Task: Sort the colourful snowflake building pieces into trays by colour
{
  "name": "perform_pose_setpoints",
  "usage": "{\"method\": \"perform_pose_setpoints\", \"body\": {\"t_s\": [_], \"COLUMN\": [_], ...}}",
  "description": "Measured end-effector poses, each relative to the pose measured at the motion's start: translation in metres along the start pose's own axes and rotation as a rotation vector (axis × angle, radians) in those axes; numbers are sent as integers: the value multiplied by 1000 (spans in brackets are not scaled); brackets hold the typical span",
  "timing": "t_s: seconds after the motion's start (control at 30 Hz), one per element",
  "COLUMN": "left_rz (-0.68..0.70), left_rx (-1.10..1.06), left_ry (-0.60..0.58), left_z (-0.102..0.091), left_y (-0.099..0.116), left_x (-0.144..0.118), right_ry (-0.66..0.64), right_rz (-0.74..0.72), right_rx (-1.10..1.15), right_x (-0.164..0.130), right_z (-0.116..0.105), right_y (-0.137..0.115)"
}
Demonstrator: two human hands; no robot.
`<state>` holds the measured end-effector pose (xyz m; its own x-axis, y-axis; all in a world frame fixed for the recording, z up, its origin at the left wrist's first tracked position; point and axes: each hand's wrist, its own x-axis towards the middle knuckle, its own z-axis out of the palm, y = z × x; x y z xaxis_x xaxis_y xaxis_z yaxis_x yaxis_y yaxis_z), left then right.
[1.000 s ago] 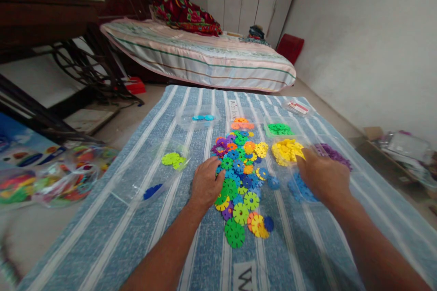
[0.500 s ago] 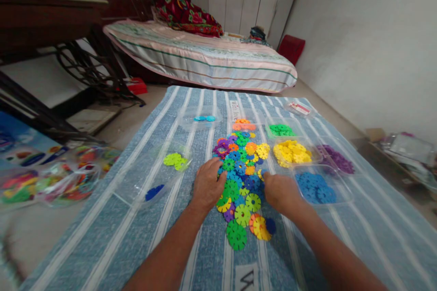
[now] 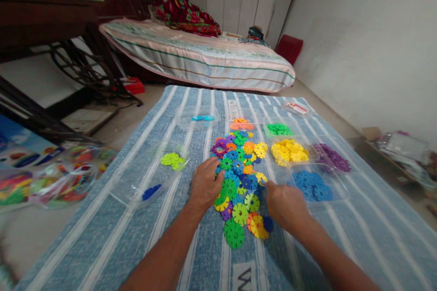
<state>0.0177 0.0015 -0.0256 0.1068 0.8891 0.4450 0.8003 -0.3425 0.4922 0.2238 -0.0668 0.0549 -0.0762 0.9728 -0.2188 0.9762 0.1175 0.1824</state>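
Observation:
A heap of colourful notched plastic discs (image 3: 240, 213) lies in the middle of the striped cloth. My left hand (image 3: 206, 183) rests against the heap's left side, thumb and fingers apart and partly hidden among the discs. On the other side, my right hand (image 3: 286, 203) is closed in a pinch just off the heap's right edge; whatever its fingertips hold cannot be made out. Close to it stands a clear box with blue discs (image 3: 313, 186). Behind that box are a container of yellow discs (image 3: 291, 152) and one of purple discs (image 3: 332, 157).
Farther back sit boxes with green discs (image 3: 278, 129), orange discs (image 3: 241, 124) and light blue discs (image 3: 202, 118). At left, clear trays hold lime discs (image 3: 173, 160) and dark blue discs (image 3: 151, 192). A bed (image 3: 205, 61) stands beyond the table.
My right hand has drawn slightly right, away from the heap's edge, still pinched. My left hand stays at the heap. The whole view has shifted a little.

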Motion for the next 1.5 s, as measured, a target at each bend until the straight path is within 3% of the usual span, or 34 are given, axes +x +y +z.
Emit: {"method": "perform_pose_setpoints", "body": {"t_s": [0.13,0.23,0.33,0.43,0.6,0.7,0.87,1.27,1.4,1.5], "left_rz": [1,2,1,-1,5,4,0,3,12,12], "left_rx": [0,1,-8,-10,0,6,19,26,30,32], "left_ry": [-6,-12,-5,-3,-5,-12,-22,-22,-22,-22], "left_z": [0,0,-1,0,0,1,-1,-1,-1,-2], "left_y": [0,1,2,1,0,-1,0,1,0,1], "left_x": [0,0,1,1,0,0,0,0,0,0], "right_ry": [128,236,243,195,40,-3,-9,194,321,425], "right_rz": [97,303,463,339,77,57,51,32,93,282], "right_rx": [-5,-84,-137,-73,45,39,36,44,-10,-71], "right_x": [-14,-21,-26,-28,-14,3,16,-3,-3,5], "right_z": [-13,-28,-34,-26,-2,6,11,17,-1,-22], "right_y": [22,47,61,51,6,-8,-9,-2,17,39]}}
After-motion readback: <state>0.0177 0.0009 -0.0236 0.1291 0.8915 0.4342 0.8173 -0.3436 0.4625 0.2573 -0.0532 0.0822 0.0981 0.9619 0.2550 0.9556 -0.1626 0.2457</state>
